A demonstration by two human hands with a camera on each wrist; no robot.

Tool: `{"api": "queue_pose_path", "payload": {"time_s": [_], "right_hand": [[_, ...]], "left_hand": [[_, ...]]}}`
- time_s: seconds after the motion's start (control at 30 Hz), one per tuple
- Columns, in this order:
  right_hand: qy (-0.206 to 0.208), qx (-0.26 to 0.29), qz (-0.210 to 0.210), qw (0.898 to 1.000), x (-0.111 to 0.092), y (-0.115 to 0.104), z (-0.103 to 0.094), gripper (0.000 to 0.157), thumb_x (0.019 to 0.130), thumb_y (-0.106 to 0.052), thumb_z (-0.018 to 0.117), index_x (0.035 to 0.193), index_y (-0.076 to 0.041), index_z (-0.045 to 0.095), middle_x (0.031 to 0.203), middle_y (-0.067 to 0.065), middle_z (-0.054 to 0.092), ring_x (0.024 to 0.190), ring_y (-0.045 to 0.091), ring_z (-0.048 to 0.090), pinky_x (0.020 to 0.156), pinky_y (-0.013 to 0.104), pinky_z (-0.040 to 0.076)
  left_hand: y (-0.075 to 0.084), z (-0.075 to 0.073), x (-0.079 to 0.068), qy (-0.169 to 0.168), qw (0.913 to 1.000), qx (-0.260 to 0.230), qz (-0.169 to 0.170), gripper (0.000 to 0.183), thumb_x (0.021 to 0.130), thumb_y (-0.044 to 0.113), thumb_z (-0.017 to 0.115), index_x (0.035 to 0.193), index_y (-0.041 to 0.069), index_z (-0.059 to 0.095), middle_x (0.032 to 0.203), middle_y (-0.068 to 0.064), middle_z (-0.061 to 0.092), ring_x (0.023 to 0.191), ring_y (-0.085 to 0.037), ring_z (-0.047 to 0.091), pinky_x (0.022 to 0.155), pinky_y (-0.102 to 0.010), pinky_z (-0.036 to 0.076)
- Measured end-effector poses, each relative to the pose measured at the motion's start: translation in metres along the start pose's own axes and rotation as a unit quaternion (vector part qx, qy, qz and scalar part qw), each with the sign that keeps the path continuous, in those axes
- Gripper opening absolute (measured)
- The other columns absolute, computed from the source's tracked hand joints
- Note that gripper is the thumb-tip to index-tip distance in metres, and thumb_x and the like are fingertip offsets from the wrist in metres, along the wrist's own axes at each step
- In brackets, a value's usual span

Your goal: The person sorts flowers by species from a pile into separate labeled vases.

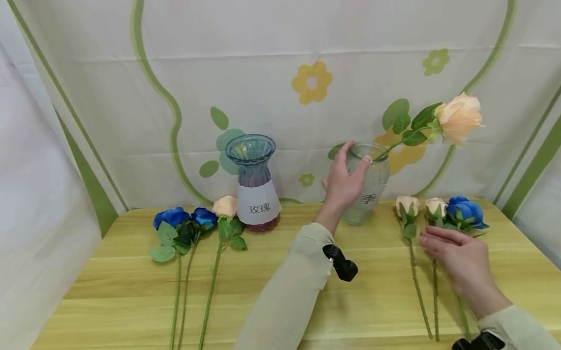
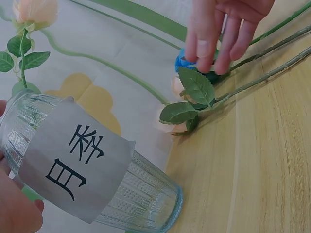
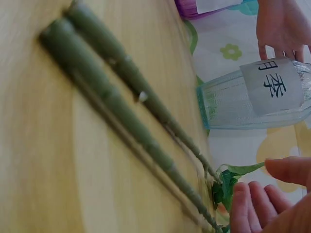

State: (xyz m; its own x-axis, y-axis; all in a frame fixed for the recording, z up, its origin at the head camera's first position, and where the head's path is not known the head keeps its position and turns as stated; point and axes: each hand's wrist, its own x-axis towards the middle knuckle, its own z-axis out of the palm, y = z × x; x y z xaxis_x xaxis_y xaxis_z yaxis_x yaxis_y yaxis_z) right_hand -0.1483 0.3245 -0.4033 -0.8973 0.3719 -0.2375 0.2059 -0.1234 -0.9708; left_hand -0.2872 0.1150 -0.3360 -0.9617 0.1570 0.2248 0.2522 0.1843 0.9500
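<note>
My left hand (image 1: 345,182) grips a clear ribbed glass vase (image 1: 353,213) near its rim, and the vase leans to one side. Its white paper label (image 2: 77,155) bears black characters. A peach rose (image 1: 459,119) stands slanted in the vase, its bloom out to the right. Over the flowers on the right, my right hand (image 1: 461,258) hovers with its fingers loosely extended. Beneath and beside it lie two pale peach roses (image 1: 407,205) and a blue rose (image 1: 465,211). In the right wrist view the thumb is close to a green leaf (image 3: 243,168); contact is unclear.
A blue-and-purple glass vase (image 1: 254,172) with a white label stands upright at the back. Left of it, blue roses (image 1: 171,217) and another peach rose (image 1: 225,206) lie on the wooden table (image 1: 104,307). A patterned cloth wall (image 1: 252,98) rises behind.
</note>
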Motion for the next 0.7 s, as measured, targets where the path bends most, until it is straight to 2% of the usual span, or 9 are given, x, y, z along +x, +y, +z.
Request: {"api": "queue_pose_path", "payload": {"time_s": [0.03, 0.1, 0.17, 0.23, 0.27, 0.37, 0.53, 0.7], "right_hand": [[-0.001, -0.016, 0.008, 1.000, 0.000, 0.001, -0.001, 0.025, 0.091, -0.008, 0.084, 0.105, -0.029, 0.081, 0.094, -0.015, 0.082, 0.089, -0.001, 0.078, 0.083, 0.020, 0.063], [-0.008, -0.049, 0.019, 0.999, 0.001, 0.003, -0.002, 0.034, 0.092, -0.009, 0.083, 0.123, -0.022, 0.077, 0.095, -0.017, 0.081, 0.089, -0.003, 0.077, 0.083, 0.020, 0.063], [-0.021, -0.085, 0.024, 0.996, 0.002, 0.005, -0.004, 0.052, 0.094, -0.011, 0.082, 0.143, -0.012, 0.066, 0.096, -0.019, 0.081, 0.089, -0.005, 0.076, 0.083, 0.021, 0.063], [-0.034, -0.125, 0.022, 0.991, 0.002, 0.007, -0.006, 0.068, 0.096, -0.015, 0.081, 0.155, -0.002, 0.050, 0.099, -0.021, 0.080, 0.088, -0.009, 0.074, 0.082, 0.020, 0.063], [-0.040, -0.144, 0.020, 0.989, 0.002, 0.008, -0.007, 0.072, 0.097, -0.016, 0.080, 0.158, 0.001, 0.045, 0.100, -0.022, 0.080, 0.088, -0.010, 0.073, 0.082, 0.020, 0.063], [-0.059, -0.193, 0.011, 0.979, 0.004, 0.009, -0.008, 0.073, 0.098, -0.019, 0.079, 0.158, 0.003, 0.043, 0.108, -0.016, 0.081, 0.088, -0.013, 0.071, 0.082, 0.019, 0.062], [-0.085, -0.260, 0.009, 0.962, 0.007, 0.007, -0.007, 0.073, 0.098, -0.025, 0.079, 0.156, 0.004, 0.046, 0.121, 0.000, 0.080, 0.087, -0.013, 0.070, 0.081, 0.020, 0.062], [-0.081, -0.311, 0.009, 0.947, 0.012, 0.005, -0.003, 0.075, 0.094, -0.032, 0.083, 0.152, 0.005, 0.052, 0.120, 0.004, 0.081, 0.085, -0.008, 0.070, 0.076, 0.023, 0.062]], "left_hand": [[0.000, 0.000, 0.000, 0.001, 1.0000, -0.002, 0.002, 0.063, 0.106, 0.050, 0.055, 0.164, 0.036, 0.037, 0.170, 0.008, 0.040, 0.159, -0.026, 0.037, 0.127, -0.073, 0.005], [0.000, -0.001, 0.001, 0.002, 1.0000, -0.001, 0.003, 0.063, 0.106, 0.051, 0.055, 0.164, 0.036, 0.037, 0.171, 0.009, 0.040, 0.159, -0.026, 0.037, 0.127, -0.073, 0.006], [0.000, 0.000, 0.001, 0.000, 1.0000, 0.001, 0.003, 0.064, 0.105, 0.052, 0.055, 0.164, 0.036, 0.037, 0.171, 0.009, 0.040, 0.159, -0.026, 0.036, 0.127, -0.073, 0.006], [0.000, 0.001, 0.000, -0.001, 1.0000, 0.003, 0.001, 0.064, 0.105, 0.054, 0.055, 0.164, 0.037, 0.037, 0.171, 0.010, 0.040, 0.159, -0.026, 0.036, 0.127, -0.073, 0.005], [0.000, 0.001, 0.000, -0.002, 1.0000, 0.005, 0.001, 0.065, 0.105, 0.055, 0.055, 0.164, 0.037, 0.037, 0.171, 0.010, 0.040, 0.159, -0.026, 0.037, 0.127, -0.073, 0.005], [0.001, 0.002, 0.000, -0.004, 1.0000, 0.005, 0.003, 0.065, 0.105, 0.055, 0.054, 0.164, 0.037, 0.037, 0.170, 0.009, 0.040, 0.159, -0.026, 0.037, 0.127, -0.073, 0.006], [0.002, 0.002, -0.001, 0.002, 1.0000, 0.003, 0.002, 0.064, 0.105, 0.055, 0.055, 0.164, 0.036, 0.038, 0.170, 0.009, 0.041, 0.158, -0.025, 0.038, 0.127, -0.072, 0.008], [0.003, 0.000, -0.002, 0.006, 1.0000, 0.001, -0.003, 0.063, 0.105, 0.051, 0.056, 0.163, 0.036, 0.038, 0.170, 0.010, 0.041, 0.158, -0.025, 0.038, 0.127, -0.072, 0.007]]}}
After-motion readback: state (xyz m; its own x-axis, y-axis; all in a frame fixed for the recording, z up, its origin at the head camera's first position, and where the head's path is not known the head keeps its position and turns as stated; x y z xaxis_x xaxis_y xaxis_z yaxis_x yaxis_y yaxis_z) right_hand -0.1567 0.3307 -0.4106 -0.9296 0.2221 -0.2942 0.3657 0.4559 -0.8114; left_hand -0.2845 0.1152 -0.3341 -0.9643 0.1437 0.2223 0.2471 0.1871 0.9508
